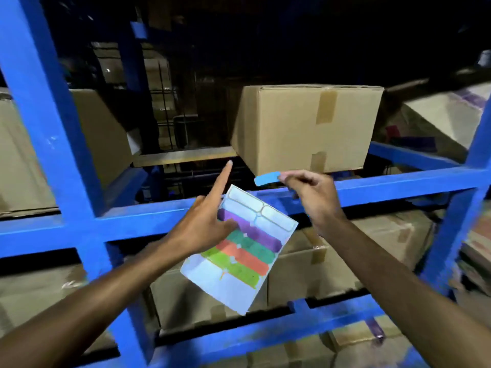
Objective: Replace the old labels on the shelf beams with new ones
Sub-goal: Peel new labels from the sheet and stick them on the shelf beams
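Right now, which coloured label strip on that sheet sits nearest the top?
The purple strip on the label sheet is topmost. Teal, orange and green follow below it; only blank peeled spaces lie above.

Left hand [204, 221] gripping label sheet [240, 251], forefinger raised; right hand [310, 195] pinching blue label [267, 178] above shelf beam [398, 185].

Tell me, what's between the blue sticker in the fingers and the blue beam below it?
Nothing. In the head view, the blue sticker pinched by the right hand hangs just above the shelf beam, only dark gap between.
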`<state>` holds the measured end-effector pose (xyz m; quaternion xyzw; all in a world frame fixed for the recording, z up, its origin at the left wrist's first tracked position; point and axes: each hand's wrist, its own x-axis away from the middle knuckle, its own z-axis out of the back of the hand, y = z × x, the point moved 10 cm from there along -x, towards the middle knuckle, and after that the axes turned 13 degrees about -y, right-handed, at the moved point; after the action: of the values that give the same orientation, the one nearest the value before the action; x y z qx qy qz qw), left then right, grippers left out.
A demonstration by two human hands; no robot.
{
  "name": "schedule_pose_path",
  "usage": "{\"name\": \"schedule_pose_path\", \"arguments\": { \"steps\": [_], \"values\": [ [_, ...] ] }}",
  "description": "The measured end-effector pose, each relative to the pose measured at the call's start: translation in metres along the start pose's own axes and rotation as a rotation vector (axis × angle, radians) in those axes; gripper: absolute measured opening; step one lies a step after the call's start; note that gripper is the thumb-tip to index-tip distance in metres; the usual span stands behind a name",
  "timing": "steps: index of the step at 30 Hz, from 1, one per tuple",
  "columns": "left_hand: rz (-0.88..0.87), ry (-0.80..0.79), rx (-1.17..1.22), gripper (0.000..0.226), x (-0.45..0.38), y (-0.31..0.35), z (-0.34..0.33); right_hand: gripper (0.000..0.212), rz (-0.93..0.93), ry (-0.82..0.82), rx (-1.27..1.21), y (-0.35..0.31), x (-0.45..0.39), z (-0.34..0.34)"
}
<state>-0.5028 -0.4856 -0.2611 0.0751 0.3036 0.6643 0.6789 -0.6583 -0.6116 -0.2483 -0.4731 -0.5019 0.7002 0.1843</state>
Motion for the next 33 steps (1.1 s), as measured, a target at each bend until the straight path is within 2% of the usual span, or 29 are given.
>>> {"name": "schedule_pose_path", "arguments": {
  "steps": [5, 10, 17, 24, 33],
  "values": [
    [0.039, -0.055, -0.223, 0.107, 0.014, -0.005, -0.033, 0.008, -0.052, 0.033, -0.079, 0.045, 0.019, -0.006],
    [0.057, -0.114, -0.336, 0.11, 0.016, -0.011, -0.061, 0.007, -0.161, 0.045, -0.199, 0.081, 0.034, -0.009],
    [0.132, -0.185, -0.387, 0.109, 0.012, -0.026, -0.093, 0.01, -0.176, -0.001, -0.249, 0.093, 0.035, -0.02],
    [0.192, -0.201, -0.449, 0.115, 0.003, -0.048, -0.097, 0.019, -0.209, -0.014, -0.28, 0.106, 0.036, -0.031],
    [0.237, -0.181, -0.742, 0.11, 0.0, -0.057, -0.093, 0.021, -0.181, 0.067, -0.246, 0.112, 0.028, -0.026]
  ]
}}
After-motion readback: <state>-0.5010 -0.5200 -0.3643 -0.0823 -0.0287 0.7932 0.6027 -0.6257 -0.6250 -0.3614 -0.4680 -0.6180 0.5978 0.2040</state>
